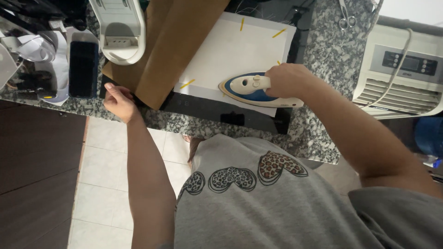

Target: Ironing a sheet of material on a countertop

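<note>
On the white sheet (230, 50), right hand (288, 80) grips iron (251, 88), seemingly flat.

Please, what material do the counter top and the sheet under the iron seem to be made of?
Counter top: probably polished granite or similar stone, by its grey-black speckles and slight sheen. White sheet under the iron: looks like matte paper, flat, yellow tape strips at its edges; thin fabric is possible.

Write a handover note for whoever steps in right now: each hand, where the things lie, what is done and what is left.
Right hand: closed grip on the iron handle, iron flat on the white sheet.
Left hand: at the counter edge, touching the brown paper corner.
Sheet lies on a dark pad, held by yellow tape strips.
Done: sheet taped, iron on its near right part.
Left: the rest of the sheet, as far as can be judged.
</note>
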